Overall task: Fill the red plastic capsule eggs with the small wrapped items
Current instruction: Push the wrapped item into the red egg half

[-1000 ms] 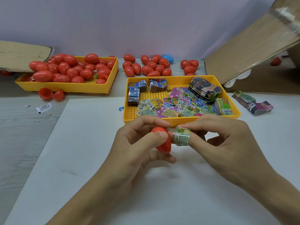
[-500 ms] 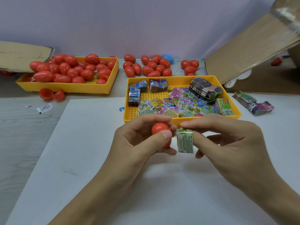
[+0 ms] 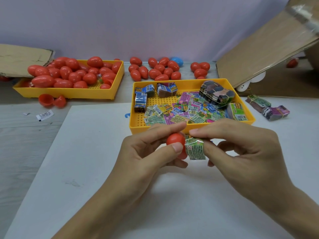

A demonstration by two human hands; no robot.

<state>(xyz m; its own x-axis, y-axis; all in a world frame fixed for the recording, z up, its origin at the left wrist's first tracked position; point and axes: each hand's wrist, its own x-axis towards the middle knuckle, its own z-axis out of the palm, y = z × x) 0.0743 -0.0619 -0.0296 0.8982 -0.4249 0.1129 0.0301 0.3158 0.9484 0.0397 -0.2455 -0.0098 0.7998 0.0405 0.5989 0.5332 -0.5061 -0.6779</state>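
White sheet (image 3: pixel 89 169), two yellow trays (image 3: pixel 119 83), one blue egg (image 3: pixel 177 61)

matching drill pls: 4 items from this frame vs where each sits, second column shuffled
Items
1. red capsule egg
2. green wrapped item
3. blue egg
4. open red egg halves

Places
A. among the loose eggs by the back wall
B. pinched in the right hand
C. on the table in front of the left yellow tray
D. held in the left hand

Pairs: 1-D, 2-B, 3-A, 4-C
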